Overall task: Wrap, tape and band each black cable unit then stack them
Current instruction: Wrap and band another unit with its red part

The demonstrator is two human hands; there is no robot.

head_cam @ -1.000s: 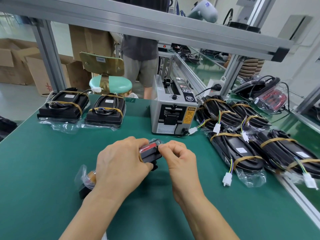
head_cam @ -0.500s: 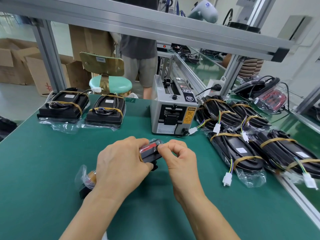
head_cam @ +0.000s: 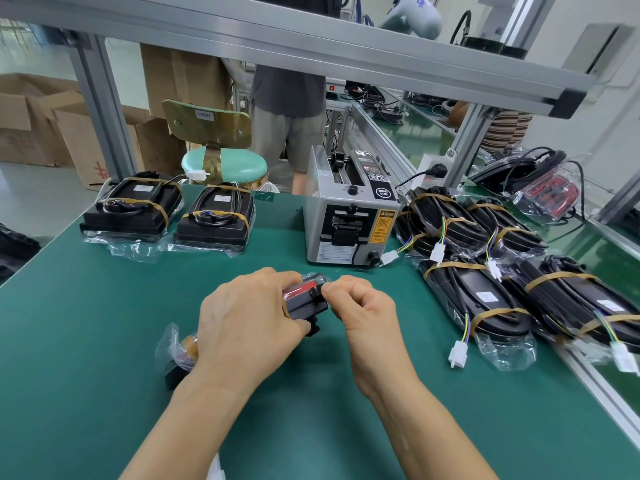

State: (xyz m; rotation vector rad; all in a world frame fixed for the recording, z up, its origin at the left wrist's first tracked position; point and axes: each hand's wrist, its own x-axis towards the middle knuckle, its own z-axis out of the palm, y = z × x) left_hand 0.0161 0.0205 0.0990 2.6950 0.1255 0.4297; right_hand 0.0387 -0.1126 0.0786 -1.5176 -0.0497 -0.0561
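A black cable unit point(head_cam: 306, 301) with a red strip lies in clear plastic wrap at the middle of the green table point(head_cam: 86, 306). My left hand point(head_cam: 249, 323) covers and grips most of it, and its wrapped left end point(head_cam: 176, 351) sticks out below my wrist. My right hand point(head_cam: 363, 310) pinches the unit's right end with curled fingers, at the plastic there. Two banded units point(head_cam: 135, 209) point(head_cam: 216, 218) sit at the back left. Several banded units point(head_cam: 481, 299) with white connectors lie at the right.
A grey tape dispenser machine point(head_cam: 349, 220) stands just behind my hands. An aluminium frame bar point(head_cam: 311, 39) crosses overhead, with posts at both sides. The table's metal edge point(head_cam: 602, 393) runs along the right. A person point(head_cam: 287, 109) stands behind the bench beside a green stool point(head_cam: 225, 164).
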